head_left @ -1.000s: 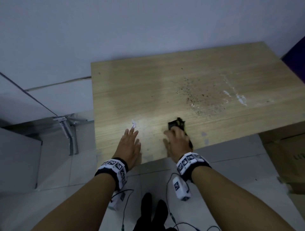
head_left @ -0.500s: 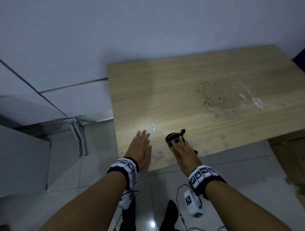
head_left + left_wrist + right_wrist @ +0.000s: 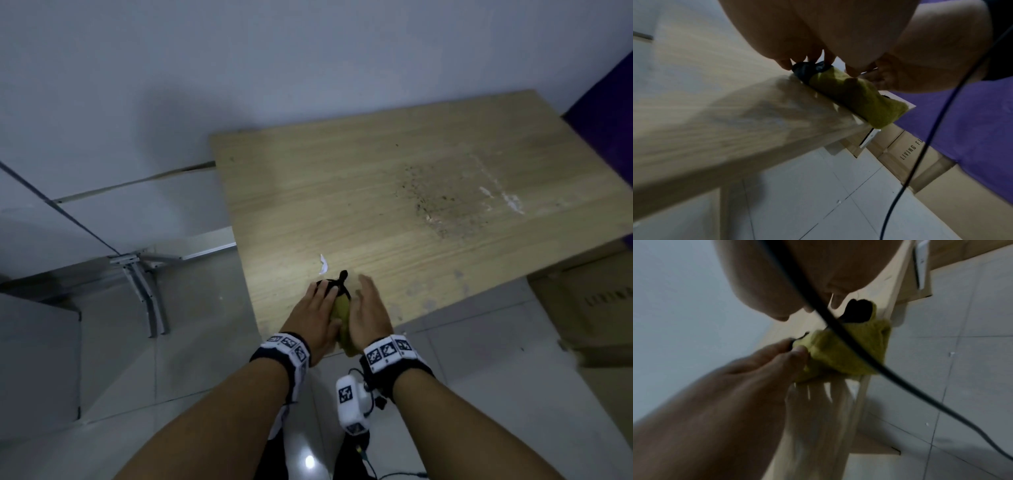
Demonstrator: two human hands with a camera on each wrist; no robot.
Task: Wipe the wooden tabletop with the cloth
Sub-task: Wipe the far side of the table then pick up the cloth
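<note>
A yellow-green cloth (image 3: pixel 342 310) with a black part lies bunched at the front edge of the wooden tabletop (image 3: pixel 376 192) and hangs a little over it. My left hand (image 3: pixel 323 291) lies on its left side, the fingers on the black part. In the right wrist view its thumb and finger pinch the cloth (image 3: pixel 828 356). My right hand (image 3: pixel 366 291) stands edge-on against the cloth's right side with its fingers straight. From the left wrist the cloth (image 3: pixel 855 97) shows as a roll along the table edge.
A patch of dark crumbs (image 3: pixel 442 202) and white smears (image 3: pixel 510 202) marks the right half of the top. A white paper scrap (image 3: pixel 322 264) lies just beyond the cloth. Cardboard boxes (image 3: pixel 589 308) stand right of the table, metal legs (image 3: pixel 144 291) to the left.
My left hand has moved right from the bare wood onto the cloth. My right hand has come off the top of the cloth to its right side. The cloth now reaches the front edge.
</note>
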